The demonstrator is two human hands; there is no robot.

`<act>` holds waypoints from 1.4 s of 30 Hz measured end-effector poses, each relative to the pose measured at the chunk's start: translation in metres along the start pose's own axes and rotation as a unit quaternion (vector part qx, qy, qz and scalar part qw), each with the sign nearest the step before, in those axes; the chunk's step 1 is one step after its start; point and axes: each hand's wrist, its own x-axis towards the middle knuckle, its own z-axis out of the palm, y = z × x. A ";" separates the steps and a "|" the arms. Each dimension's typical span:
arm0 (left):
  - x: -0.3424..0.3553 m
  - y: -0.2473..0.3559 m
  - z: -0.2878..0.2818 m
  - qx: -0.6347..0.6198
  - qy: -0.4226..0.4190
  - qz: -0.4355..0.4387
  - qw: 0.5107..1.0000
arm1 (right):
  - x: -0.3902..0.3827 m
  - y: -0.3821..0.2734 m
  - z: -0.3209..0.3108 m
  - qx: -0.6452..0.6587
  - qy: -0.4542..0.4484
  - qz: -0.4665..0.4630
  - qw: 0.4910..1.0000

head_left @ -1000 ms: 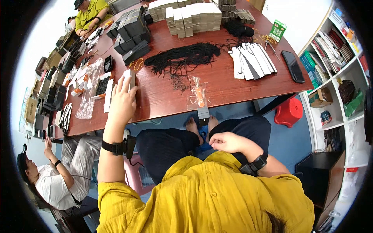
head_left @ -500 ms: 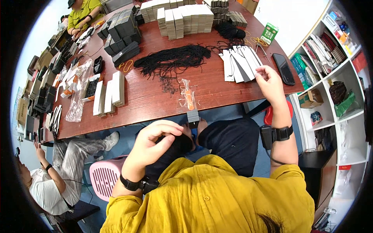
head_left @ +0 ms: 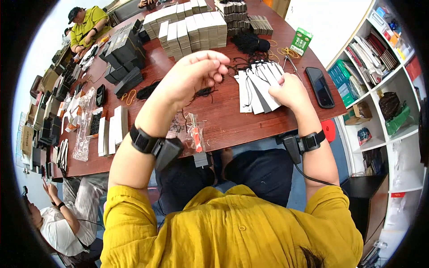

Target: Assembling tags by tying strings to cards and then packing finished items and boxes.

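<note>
While black-corded white card tags (head_left: 244, 91) lie fanned toward the worktop's (head_left: 254, 129) right front corner | left hand (head_left: 199, 73) hangs half-curled just left, hold unclear | right hand (head_left: 290, 91) curls at their right edge, grip unclear | likely light, stiff; pinch long edges

L forearm (head_left: 154, 114) bare, angled fwd twd 1 o'clock; L wrist (head_left: 173, 96) bends a bit more, approx 1:30. L hand (head_left: 194, 73) higher of the two, w/ fingers (head_left: 217, 56) loosely curled, tips abt 3 o'clock. R forearm (head_left: 322, 167), also bare, leans twd 11 o'clock; R wrist (head_left: 304, 117) turned in, approx 10:30. R hand (head_left: 291, 93) back up, thumb (head_left: 275, 91) twd 10 o'clock; other fingertips partly hidden, grip unclear. Hands apart.
</note>
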 end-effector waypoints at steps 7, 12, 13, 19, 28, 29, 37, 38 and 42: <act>0.021 -0.024 -0.020 -0.034 -0.025 0.051 0.998 | 0.018 0.004 0.003 -0.019 0.001 -0.008 1.000; -0.012 -0.034 -0.041 -0.064 -0.102 0.063 0.991 | 0.005 -0.010 -0.007 0.128 0.071 -0.005 0.989; -0.012 -0.037 -0.040 -0.009 -0.077 0.033 0.996 | -0.001 -0.020 -0.007 0.199 0.075 0.024 0.977; 0.006 -0.083 0.001 -0.140 -0.076 -0.044 0.986 | -0.065 -0.101 0.032 0.067 0.102 -0.161 0.979; 0.013 -0.093 -0.014 -0.240 0.071 -0.043 0.967 | -0.049 -0.046 0.014 -0.133 0.128 -0.121 0.975; 0.013 -0.095 -0.013 -0.237 0.063 -0.040 0.969 | -0.047 -0.040 0.015 -0.158 0.102 -0.095 0.978; 0.008 -0.104 -0.012 -0.264 0.033 -0.052 0.963 | -0.041 -0.044 0.024 -0.155 0.113 -0.068 0.979; 0.007 -0.105 -0.012 -0.266 0.035 -0.061 0.962 | -0.040 -0.043 0.023 -0.151 0.108 -0.058 0.981; 0.005 -0.105 -0.012 -0.256 0.036 -0.057 0.964 | -0.033 -0.036 0.018 -0.063 0.106 -0.014 0.992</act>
